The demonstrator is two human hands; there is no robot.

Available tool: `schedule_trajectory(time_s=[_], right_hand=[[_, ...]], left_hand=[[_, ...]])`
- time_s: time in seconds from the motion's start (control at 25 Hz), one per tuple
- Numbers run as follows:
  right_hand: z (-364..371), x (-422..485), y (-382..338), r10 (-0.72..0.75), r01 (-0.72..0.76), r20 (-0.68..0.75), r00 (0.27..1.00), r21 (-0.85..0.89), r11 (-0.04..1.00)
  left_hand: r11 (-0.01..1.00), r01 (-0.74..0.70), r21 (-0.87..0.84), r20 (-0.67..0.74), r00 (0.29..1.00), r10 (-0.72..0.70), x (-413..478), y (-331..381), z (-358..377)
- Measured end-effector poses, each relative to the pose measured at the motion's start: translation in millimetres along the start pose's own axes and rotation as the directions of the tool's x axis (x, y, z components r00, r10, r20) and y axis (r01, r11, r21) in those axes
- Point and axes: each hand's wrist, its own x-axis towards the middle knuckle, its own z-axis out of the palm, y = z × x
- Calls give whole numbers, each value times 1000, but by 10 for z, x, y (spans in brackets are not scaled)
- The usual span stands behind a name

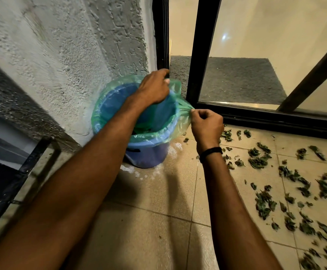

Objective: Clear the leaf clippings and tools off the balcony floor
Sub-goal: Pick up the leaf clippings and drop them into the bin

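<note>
Both hands on green bin liner [100,108] fitted in blue bucket [149,156]: left hand [154,88] clenches its far edge, right hand [206,123] pinches a bunched corner at the right rim. Bucket stands by rough wall [71,55]. Leaf clippings [264,201] lie scattered on tiled floor [149,221], right of bucket.

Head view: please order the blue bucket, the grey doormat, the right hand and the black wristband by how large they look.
1. blue bucket and grey doormat: about alike; the mat lies farther away, so I do not rank them.
2. right hand, pinching the green bag.
3. black wristband.
</note>
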Motion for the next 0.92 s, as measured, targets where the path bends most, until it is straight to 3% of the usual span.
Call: schedule_trajectory(time_s=[0.12,0.24,0.36,0.52,0.68,0.92], right_hand=[[33,47,85,204,-216,79,976,188,958],[58,10,133,319,-363,184,930,310,879],[64,-53,161,331,-402,246,911,343,849],[66,-97,177,323,-446,362,874,336,830],[6,-133,178,295,-459,431,853,348,818],[-132,-154,241,311,-426,331,891,371,825]], left_hand=[[999,-17,29,42,999,16,163,-43,59],[997,-21,76,-86,996,28,242,-82,119],[987,18,157,-191,981,12,244,-20,123],[938,92,335,5,995,-99,198,116,103],[922,74,381,20,996,-88,182,197,177],[958,-82,274,-192,972,138,-18,564,349]])
